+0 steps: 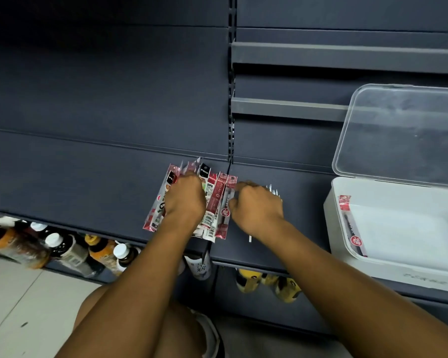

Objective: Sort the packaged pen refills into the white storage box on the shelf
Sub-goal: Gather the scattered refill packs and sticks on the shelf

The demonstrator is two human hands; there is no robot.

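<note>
Two hands work the pile of refill packets (214, 202) on the shelf (88, 182).
The pile lies fanned, with the white box (373, 266) at 3 o'clock, lid (398, 135) up and one packet (350, 226) inside. The left hand (185, 196) curls its fingers over the pile, holding it. The right hand (256, 206) curls at the pile's edge, on what I cannot tell. These look like light, slick, bendy sleeves, best pinched by an end.

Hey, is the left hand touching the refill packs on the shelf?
Touching. The head view shows the left hand lying on the packs, fingers curled over them.
</note>
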